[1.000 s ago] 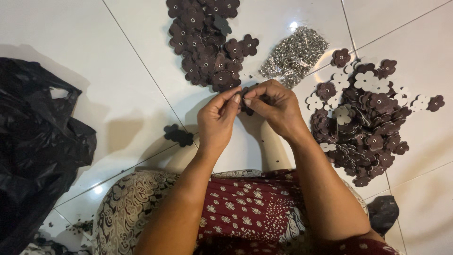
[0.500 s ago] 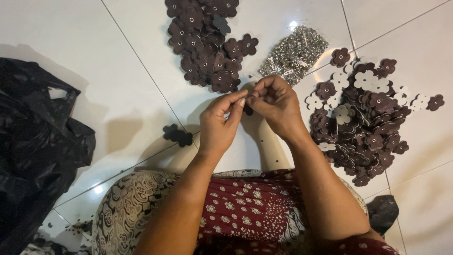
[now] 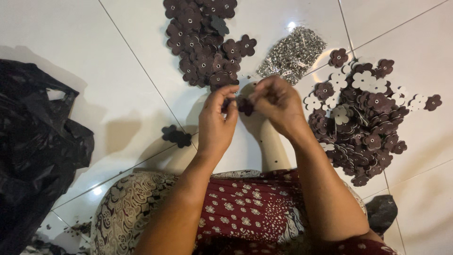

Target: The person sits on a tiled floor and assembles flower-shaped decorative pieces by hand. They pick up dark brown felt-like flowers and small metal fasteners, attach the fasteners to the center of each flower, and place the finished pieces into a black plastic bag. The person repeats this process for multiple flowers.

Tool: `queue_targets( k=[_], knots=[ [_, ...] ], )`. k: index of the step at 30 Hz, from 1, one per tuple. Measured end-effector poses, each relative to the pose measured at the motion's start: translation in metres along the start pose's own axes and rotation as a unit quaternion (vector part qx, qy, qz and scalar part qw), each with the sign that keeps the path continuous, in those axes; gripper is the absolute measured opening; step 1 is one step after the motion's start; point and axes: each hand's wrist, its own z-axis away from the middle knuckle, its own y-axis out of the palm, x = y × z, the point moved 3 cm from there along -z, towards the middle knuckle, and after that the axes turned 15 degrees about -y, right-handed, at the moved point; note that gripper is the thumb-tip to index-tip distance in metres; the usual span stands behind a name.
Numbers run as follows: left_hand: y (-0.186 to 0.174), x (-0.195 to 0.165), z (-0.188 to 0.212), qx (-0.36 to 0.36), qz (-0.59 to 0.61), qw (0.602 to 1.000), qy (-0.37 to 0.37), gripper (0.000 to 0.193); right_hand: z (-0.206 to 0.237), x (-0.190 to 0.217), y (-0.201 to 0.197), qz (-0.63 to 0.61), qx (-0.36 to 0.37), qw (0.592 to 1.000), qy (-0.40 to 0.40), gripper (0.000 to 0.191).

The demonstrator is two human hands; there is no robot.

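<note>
White tile floor (image 3: pixel 118 71) — left hand (image 3: pixel 216 123) and right hand (image 3: pixel 278 101) both pinch shut on dark flower piece (image 3: pixel 245 106), frame centre; black plastic bag (image 3: pixel 37 151) at left edge.

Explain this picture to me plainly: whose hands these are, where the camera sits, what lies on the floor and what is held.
The camera sits on a person's head and looks down at their own two bare hands. The left hand and right hand together pinch a small dark flower-shaped piece. On the white tiled floor lie one heap of dark flower pieces ahead, a mixed dark and white heap to the right, a pile of small silvery metal bits, and a black plastic bag on the left.
</note>
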Motion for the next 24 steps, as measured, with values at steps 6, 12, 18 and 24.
queue_targets(
  k=[6, 12, 18, 24],
  knots=[
    [-0.007, -0.002, -0.003, -0.038, -0.007, 0.999, -0.006, 0.028, -0.001, 0.009, -0.014, 0.246, -0.144, 0.949, -0.135, 0.019],
    [-0.012, -0.007, 0.001, -0.111, -0.134, 0.984, 0.035, 0.025, 0.001, 0.015, 0.004, 0.497, -0.047, 0.851, -0.166, 0.03],
    [-0.015, -0.011, 0.007, -0.191, -0.268, 0.935, 0.136, 0.031, 0.001, 0.011, 0.014, 0.575, 0.028, 0.794, -0.199, 0.05],
    [0.003, -0.004, 0.012, -0.086, -0.316, 0.93, 0.165, 0.031, -0.001, 0.011, 0.012, 0.53, 0.0, 0.828, -0.185, 0.037]
  ],
)
